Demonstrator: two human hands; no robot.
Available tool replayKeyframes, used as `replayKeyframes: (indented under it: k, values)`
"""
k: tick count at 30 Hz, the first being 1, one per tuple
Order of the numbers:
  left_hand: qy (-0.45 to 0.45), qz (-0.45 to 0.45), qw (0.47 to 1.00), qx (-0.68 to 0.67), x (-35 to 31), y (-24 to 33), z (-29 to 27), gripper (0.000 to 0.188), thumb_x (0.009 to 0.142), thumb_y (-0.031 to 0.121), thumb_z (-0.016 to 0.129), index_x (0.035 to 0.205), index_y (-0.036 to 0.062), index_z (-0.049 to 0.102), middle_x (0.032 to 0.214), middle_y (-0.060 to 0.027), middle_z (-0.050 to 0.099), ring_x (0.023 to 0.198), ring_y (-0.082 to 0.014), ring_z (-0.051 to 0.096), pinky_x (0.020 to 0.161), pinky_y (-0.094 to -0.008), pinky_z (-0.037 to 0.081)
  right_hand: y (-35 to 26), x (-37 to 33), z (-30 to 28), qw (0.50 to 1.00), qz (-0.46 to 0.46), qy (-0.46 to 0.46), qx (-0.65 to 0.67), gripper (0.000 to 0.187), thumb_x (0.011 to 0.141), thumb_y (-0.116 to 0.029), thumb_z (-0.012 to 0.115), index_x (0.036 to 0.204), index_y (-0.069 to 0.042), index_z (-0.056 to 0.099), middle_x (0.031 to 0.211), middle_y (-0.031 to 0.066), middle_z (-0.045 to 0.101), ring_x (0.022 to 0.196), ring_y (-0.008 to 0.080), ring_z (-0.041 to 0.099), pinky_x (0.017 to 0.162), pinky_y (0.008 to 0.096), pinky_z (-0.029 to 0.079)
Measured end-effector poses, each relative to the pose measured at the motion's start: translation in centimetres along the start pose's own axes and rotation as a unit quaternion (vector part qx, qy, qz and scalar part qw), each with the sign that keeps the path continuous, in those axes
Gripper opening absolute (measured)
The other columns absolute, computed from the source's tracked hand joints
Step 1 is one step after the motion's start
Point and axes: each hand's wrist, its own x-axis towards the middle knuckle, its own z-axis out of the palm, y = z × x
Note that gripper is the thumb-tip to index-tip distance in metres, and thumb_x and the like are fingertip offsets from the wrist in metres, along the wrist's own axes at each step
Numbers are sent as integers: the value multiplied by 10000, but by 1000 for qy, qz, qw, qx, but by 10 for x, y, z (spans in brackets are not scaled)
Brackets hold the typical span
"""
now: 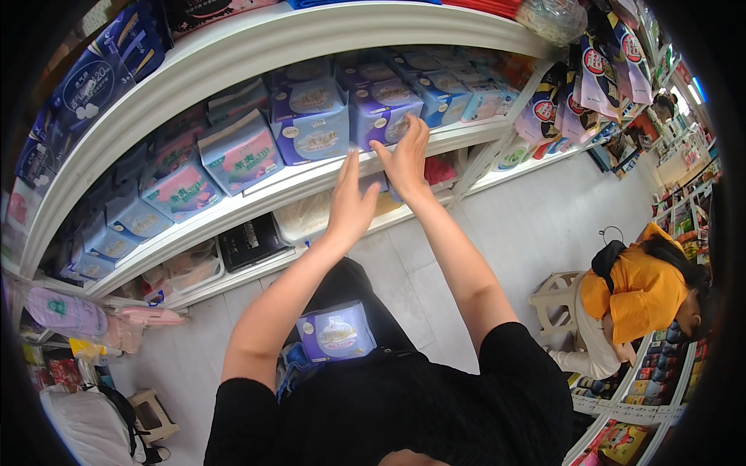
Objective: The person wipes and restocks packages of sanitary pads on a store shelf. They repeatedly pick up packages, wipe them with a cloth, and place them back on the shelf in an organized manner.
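Note:
My right hand (406, 158) reaches to the shelf, thumb and fingers apart, fingertips at the front of a purple pack (381, 105). Lower and to its left, my left hand (353, 203) is open with nothing in it, fingers pointing at the shelf's front edge. Just beyond it, a purple and light-blue pack (315, 128) stands in the row. Another purple and white pack (336, 332) rests on my lap against my black shirt.
Pink and blue packs (241, 151) line the curved white shelf (256, 185). A dark box (252, 242) and clear tubs sit on the level below. Bags (602, 70) hang at the right. A person in an orange top (641, 291) sits by a stool (550, 299); another stool (153, 414) stands lower left.

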Motion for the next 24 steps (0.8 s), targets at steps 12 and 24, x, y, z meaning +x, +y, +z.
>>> replayKeyframes:
  k: [12, 24]
  values:
    - [-28, -93, 993, -71, -133, -15, -79, 426, 823, 67, 566, 1239, 27, 477, 1284, -150, 466, 1201, -266, 439, 981, -304, 339, 9, 54, 68, 997, 16, -32, -62, 822, 586, -122, 771, 1218, 49, 274, 1119, 242, 388, 1009, 412, 436, 817, 427, 439]
    - [39, -209, 977, -18, -204, -32, -123, 323, 838, 57, 557, 1157, 22, 521, 1105, -139, 528, 1002, -213, 535, 802, -287, 464, 26, 61, 70, 988, 31, -96, -118, 765, 651, -196, 732, 1235, 38, 297, 1182, 266, 370, 1036, 413, 445, 840, 419, 438]
